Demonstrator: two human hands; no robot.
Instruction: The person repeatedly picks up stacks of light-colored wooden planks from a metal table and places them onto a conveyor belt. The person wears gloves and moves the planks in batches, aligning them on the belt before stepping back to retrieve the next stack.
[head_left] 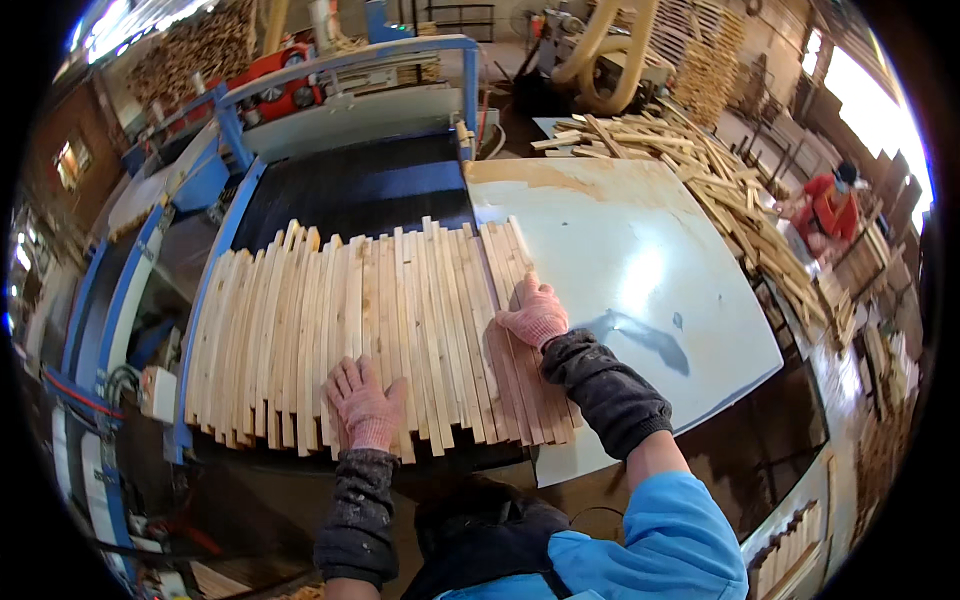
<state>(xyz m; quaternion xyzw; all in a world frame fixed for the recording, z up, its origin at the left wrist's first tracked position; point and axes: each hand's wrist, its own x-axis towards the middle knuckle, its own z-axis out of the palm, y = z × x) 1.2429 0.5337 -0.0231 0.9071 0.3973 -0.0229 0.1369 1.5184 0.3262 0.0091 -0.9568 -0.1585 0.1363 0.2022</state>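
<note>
Wooden strips [380, 330] lay side by side on the dark belt [340, 185], rightmost ones over the pale sheet [640, 230]; left hand [366, 405] flat on them, fingers apart; right hand [536, 312] on the rightmost strips, couldn't tell whether clamped, fingertips unclear; belt mostly covered; lower-right wood pieces [790, 552] cut off, container unclear.

No text, label, brand, number or sign can be read on the wooden strips [380, 300] at the centre, the pale bench [600, 220] right of centre or the white box [158, 393] at left. The red machine [290, 95] at upper left is too small for any marking to be made out.
</note>
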